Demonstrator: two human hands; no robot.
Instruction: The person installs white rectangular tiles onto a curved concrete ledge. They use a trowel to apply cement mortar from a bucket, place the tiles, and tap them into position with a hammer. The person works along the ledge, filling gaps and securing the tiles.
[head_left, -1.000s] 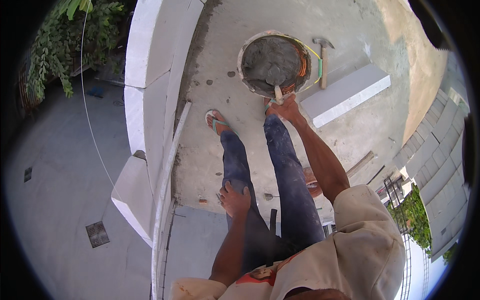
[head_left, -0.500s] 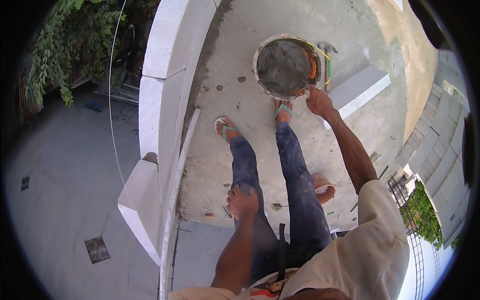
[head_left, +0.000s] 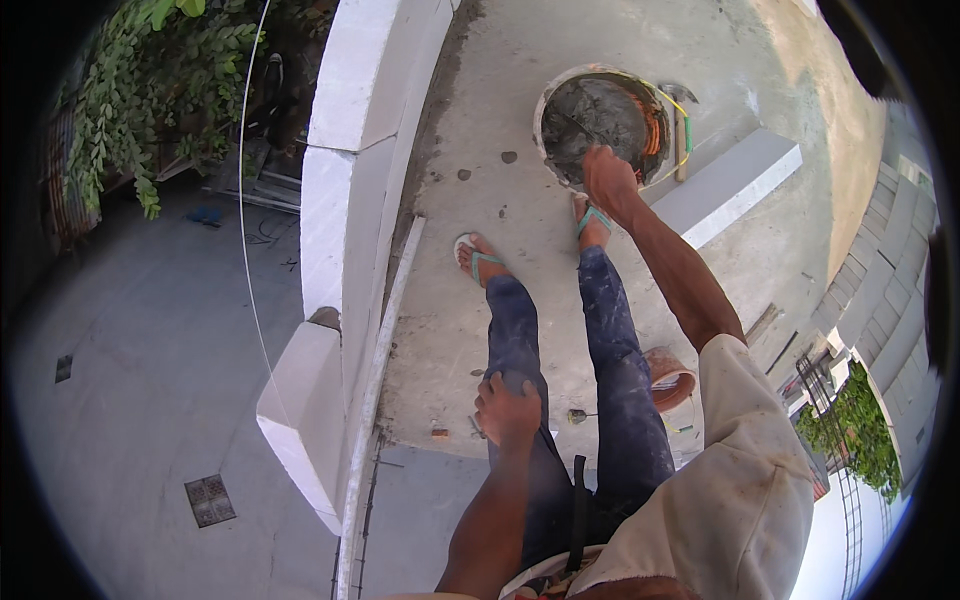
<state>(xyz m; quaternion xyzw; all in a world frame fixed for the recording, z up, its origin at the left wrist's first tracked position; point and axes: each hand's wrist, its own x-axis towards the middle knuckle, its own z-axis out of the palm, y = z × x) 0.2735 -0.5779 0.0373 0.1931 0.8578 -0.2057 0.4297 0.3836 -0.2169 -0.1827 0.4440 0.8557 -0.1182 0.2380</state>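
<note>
My right hand (head_left: 612, 178) is closed on what looks like a trowel handle over the near left part of a round bucket (head_left: 602, 120) of wet grey mortar; the tool's working end is hard to make out in the mortar. My left hand (head_left: 508, 408) rests on my left knee, fingers apart and slightly bent. A hammer (head_left: 682, 150) lies just right of the bucket, and a long pale grey block (head_left: 726, 185) lies below it on the concrete floor (head_left: 470, 120).
A white block wall (head_left: 362, 75) runs along my left, with a long pale bar (head_left: 390, 320) at its foot, a thin string and a lower paved yard (head_left: 140, 380) beyond. An orange container (head_left: 668, 375) and small scraps lie near my right leg. Stacked blocks (head_left: 870, 270) stand at right.
My right hand has moved from the bucket's near edge up and leftward over the mortar. The view has shifted, so the scene sits farther right. My left hand still rests on the leg.
</note>
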